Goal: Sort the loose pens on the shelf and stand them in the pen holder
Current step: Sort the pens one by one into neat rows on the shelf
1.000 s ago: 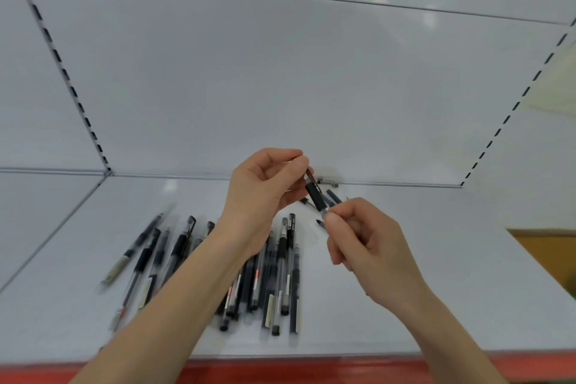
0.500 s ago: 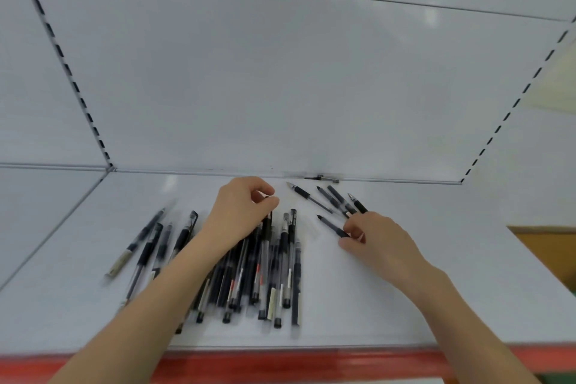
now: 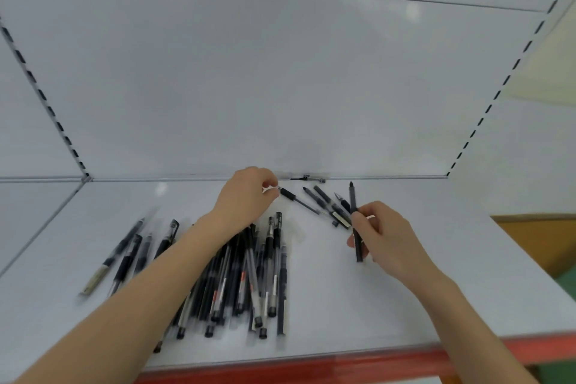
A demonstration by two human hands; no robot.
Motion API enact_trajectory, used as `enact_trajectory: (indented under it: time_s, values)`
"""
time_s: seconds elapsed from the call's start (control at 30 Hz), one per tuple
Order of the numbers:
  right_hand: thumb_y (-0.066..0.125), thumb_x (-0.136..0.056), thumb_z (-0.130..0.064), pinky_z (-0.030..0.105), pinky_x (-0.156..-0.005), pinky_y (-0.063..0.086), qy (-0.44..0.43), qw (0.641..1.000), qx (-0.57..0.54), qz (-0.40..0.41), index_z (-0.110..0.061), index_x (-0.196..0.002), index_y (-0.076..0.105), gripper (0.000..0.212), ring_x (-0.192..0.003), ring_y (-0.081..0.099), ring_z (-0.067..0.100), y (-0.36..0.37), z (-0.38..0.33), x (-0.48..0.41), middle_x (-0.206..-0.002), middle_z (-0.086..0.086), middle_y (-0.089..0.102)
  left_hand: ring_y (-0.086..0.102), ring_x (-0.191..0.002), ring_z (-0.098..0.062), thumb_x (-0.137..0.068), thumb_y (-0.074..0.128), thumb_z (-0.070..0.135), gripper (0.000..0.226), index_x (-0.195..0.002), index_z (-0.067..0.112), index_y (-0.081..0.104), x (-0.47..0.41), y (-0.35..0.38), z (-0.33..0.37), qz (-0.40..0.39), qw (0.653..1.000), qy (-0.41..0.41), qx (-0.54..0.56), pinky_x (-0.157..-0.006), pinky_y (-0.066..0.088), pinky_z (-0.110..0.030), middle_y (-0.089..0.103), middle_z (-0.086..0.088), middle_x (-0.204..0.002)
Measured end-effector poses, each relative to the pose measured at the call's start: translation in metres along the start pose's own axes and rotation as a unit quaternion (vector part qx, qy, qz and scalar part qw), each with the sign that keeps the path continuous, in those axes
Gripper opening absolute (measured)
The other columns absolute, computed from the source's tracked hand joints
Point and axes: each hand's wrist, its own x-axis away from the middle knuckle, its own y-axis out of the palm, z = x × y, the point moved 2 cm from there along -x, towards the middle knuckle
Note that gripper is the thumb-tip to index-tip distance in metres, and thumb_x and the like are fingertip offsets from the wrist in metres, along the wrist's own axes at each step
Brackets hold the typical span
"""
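Note:
A pile of several black and clear pens (image 3: 249, 277) lies in the middle of the white shelf (image 3: 436, 290). A few more pens (image 3: 131, 252) lie spread to its left. My right hand (image 3: 383, 237) holds a dark pen (image 3: 354, 212) nearly upright, tip up, at the right. My left hand (image 3: 249, 196) reaches to the back of the shelf and pinches the tip of a black-grip pen (image 3: 296, 199) that lies there. A small cluster of uncapped pens (image 3: 330, 206) lies between my hands. No pen holder is in view.
A small dark part (image 3: 308, 178) lies against the back wall of the shelf. The shelf's front edge has a red strip (image 3: 311, 368). Slotted uprights run up both back corners.
My right hand has lifted a dark pen from the right cluster and holds it upright. My left hand moved from the pile toward the back and took hold of the black-grip pen's tip.

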Motion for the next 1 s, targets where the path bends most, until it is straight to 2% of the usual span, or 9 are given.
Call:
enact_trajectory:
  time_s: [0.07,0.17,0.37,0.43,0.53,0.67,1.0]
  values:
    - [0.044,-0.095,-0.023,0.010,-0.041,0.037,0.006,1.000,-0.010,0.002,-0.019,-0.082,0.050,0.015,-0.042,0.054,0.002,-0.003,0.002,0.003,-0.068,-0.001,0.068,0.055,-0.107,-0.025,-0.090,0.053,0.015,0.024,-0.111,0.008,0.062,-0.014,0.006,0.003,-0.004,1.000,0.014,-0.027,-0.095,0.040,-0.032,0.061,-0.009,-0.116]
    - [0.045,-0.094,-0.023,0.011,-0.041,0.037,0.009,1.000,-0.015,-0.001,-0.020,-0.081,0.050,0.015,-0.040,0.052,0.001,-0.006,0.006,0.005,-0.066,-0.001,0.068,0.052,-0.113,-0.029,-0.092,0.047,0.010,0.029,-0.119,0.004,0.058,-0.034,0.014,0.003,-0.011,0.998,0.019,-0.059,-0.095,0.039,-0.033,0.057,-0.013,-0.123]
    - [0.047,-0.094,-0.024,0.020,-0.052,0.045,0.004,1.000,0.000,-0.008,-0.021,-0.080,0.049,0.015,-0.042,0.052,0.000,-0.006,0.016,0.005,-0.060,-0.005,0.065,0.056,-0.101,-0.034,-0.089,0.047,0.005,0.022,-0.100,-0.005,0.063,-0.054,0.028,0.000,-0.034,0.993,0.030,-0.106,-0.083,0.043,-0.035,0.061,-0.020,-0.104]
    - [0.047,-0.095,-0.024,0.017,-0.051,0.044,-0.001,1.000,0.007,-0.011,-0.020,-0.081,0.049,0.014,-0.043,0.052,-0.001,-0.006,0.017,0.005,-0.061,-0.005,0.065,0.056,-0.096,-0.035,-0.088,0.049,0.006,0.020,-0.091,-0.007,0.063,-0.058,0.031,0.002,-0.042,0.991,0.029,-0.122,-0.077,0.040,-0.033,0.059,-0.021,-0.098]
    - [0.046,-0.094,-0.023,0.013,-0.048,0.040,-0.008,1.000,0.014,-0.015,-0.019,-0.083,0.049,0.013,-0.044,0.052,-0.002,-0.004,0.016,0.003,-0.062,-0.005,0.065,0.057,-0.100,-0.033,-0.087,0.052,0.009,0.021,-0.098,-0.005,0.064,-0.064,0.032,0.004,-0.050,0.988,0.015,-0.146,-0.081,0.042,-0.034,0.060,-0.019,-0.105]
    - [0.046,-0.094,-0.023,0.015,-0.050,0.042,-0.010,1.000,0.012,-0.019,-0.021,-0.082,0.049,0.012,-0.046,0.052,0.000,-0.002,0.014,0.003,-0.063,-0.005,0.065,0.055,-0.106,-0.032,-0.088,0.052,0.008,0.023,-0.107,0.001,0.063,-0.066,0.033,0.007,-0.046,0.984,-0.011,-0.170,-0.088,0.044,-0.036,0.059,-0.016,-0.115]
    - [0.047,-0.094,-0.025,0.025,-0.056,0.047,-0.003,1.000,0.002,-0.023,-0.026,-0.078,0.048,0.016,-0.050,0.054,0.005,-0.001,0.012,0.007,-0.062,-0.004,0.066,0.054,-0.108,-0.030,-0.087,0.054,0.012,0.021,-0.105,0.009,0.065,-0.063,0.034,0.001,-0.024,0.987,-0.002,-0.158,-0.089,0.043,-0.035,0.061,-0.011,-0.116]
